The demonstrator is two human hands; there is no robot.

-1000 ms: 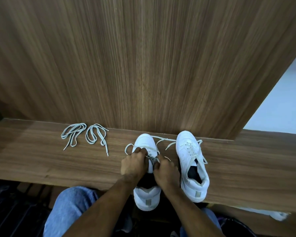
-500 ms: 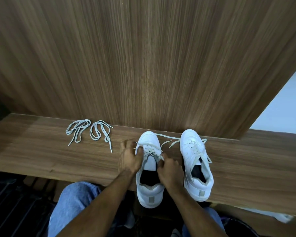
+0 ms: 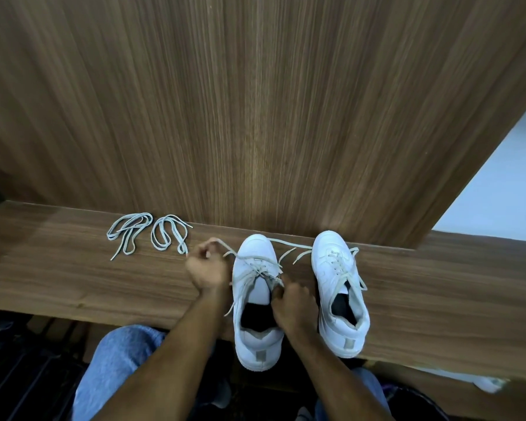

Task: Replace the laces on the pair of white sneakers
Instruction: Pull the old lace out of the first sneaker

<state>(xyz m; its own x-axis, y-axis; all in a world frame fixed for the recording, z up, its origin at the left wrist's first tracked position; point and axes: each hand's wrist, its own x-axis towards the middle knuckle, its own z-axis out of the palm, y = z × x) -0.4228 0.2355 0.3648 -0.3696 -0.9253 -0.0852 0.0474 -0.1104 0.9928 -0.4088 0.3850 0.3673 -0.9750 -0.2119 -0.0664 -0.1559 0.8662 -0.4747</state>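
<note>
Two white sneakers stand toes-away on a wooden bench (image 3: 58, 278). The left sneaker (image 3: 255, 302) has its cream lace (image 3: 249, 268) loosened across the tongue. My left hand (image 3: 207, 268) sits just left of that shoe, pinching one strand of the lace and drawing it out leftward. My right hand (image 3: 292, 308) rests on the shoe's right side at the eyelets, fingers closed on the lace there. The right sneaker (image 3: 340, 293) stands beside it, still laced, loose ends trailing. Two pale blue-grey spare laces (image 3: 128, 235) (image 3: 169, 235) lie coiled to the left.
A tall wood-grain panel (image 3: 255, 117) rises right behind the bench. A pale wall (image 3: 492, 183) shows at the right. My knees in blue jeans (image 3: 119, 360) are below the bench edge, over a dark slatted floor (image 3: 19, 369). A white object (image 3: 486, 384) lies low right.
My left hand moved off the shoe to the left, pulling a lace strand out with it. My right hand stayed at the eyelets. The lace now lies looser over the tongue.
</note>
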